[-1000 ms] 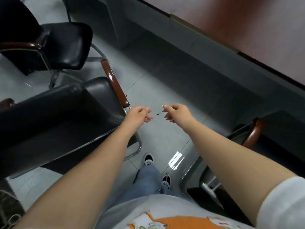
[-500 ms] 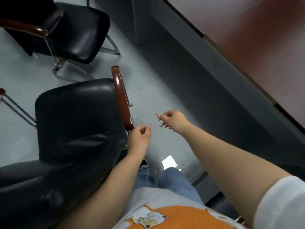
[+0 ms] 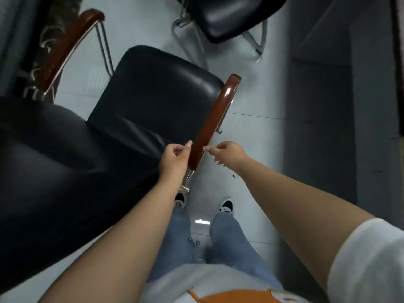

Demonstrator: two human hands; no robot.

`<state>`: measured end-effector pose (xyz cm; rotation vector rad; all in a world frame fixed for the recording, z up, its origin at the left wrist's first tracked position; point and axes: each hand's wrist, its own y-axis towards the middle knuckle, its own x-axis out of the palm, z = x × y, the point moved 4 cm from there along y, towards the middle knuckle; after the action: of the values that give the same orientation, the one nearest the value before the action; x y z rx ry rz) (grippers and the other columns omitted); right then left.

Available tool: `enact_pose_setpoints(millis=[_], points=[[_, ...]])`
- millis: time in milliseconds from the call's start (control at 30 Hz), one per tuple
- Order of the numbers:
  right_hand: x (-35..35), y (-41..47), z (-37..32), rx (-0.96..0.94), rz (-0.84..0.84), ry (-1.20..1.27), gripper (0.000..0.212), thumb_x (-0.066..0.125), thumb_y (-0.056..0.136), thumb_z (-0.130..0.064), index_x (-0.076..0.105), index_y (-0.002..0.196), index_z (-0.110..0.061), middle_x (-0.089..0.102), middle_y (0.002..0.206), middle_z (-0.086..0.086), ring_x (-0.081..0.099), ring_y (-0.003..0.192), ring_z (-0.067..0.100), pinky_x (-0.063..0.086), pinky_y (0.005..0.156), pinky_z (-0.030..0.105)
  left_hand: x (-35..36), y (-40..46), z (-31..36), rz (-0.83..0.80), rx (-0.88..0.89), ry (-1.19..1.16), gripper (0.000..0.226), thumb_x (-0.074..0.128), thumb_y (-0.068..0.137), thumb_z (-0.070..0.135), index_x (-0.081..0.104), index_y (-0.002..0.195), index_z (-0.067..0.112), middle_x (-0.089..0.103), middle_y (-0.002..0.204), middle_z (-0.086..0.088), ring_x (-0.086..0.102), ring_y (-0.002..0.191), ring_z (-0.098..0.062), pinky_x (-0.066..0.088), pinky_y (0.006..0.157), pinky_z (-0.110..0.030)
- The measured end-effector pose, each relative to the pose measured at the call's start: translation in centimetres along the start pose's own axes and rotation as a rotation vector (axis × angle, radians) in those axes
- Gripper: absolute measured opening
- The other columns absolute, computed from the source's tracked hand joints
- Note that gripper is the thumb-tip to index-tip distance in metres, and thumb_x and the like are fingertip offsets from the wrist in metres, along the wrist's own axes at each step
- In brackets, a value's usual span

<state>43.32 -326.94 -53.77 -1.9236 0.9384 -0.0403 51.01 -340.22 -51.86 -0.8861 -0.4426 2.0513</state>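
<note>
I stand over a black padded chair (image 3: 153,101) with brown wooden armrests. My left hand (image 3: 173,159) hovers at the near end of the chair's right armrest (image 3: 215,119), fingers curled, one fingertip against the wood's left side. On the other side of that armrest my right hand (image 3: 228,154) has thumb and forefinger pinched together, the tips close to the wood. Nothing can be made out in either hand.
A second black chair (image 3: 229,16) on a chrome frame stands further ahead. The left armrest (image 3: 72,38) is at the upper left. A dark grey desk side (image 3: 328,106) runs along the right. My feet (image 3: 226,206) are on pale floor tiles, with a small dark speck (image 3: 233,176) nearby.
The view has swung left and down, so the chair now lies in front of me. Both hands have come close together at the right armrest, one on each side of it.
</note>
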Motion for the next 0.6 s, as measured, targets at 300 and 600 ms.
enact_pose_setpoints(millis=[300,600], points=[[-0.2,6.0,0.5,0.169,-0.065,0.181,0.048,0.057,0.084,-0.055,0.055,0.102,-0.010,0.062,0.118,0.013,0.060,0.108,0.027,0.050,0.095,0.038,3.8,5.1,-2.7,-0.089,-0.158,0.077,0.041,0.059,0.083,0.049,0.056,0.104,0.014,0.062,0.107,-0.003,0.059,0.099,-0.021,0.050,0.086,-0.035],[1.2,7.9,-0.4,0.187,-0.195,0.852,0.023,0.066,0.086,-0.024,0.055,0.102,-0.011,0.064,0.098,0.004,0.063,0.095,0.019,0.053,0.075,0.028,5.4,5.9,-4.1,-0.200,-0.186,0.024,0.045,0.047,0.091,0.049,0.054,0.121,0.015,0.058,0.102,0.000,0.054,0.088,-0.013,0.043,0.065,-0.022]])
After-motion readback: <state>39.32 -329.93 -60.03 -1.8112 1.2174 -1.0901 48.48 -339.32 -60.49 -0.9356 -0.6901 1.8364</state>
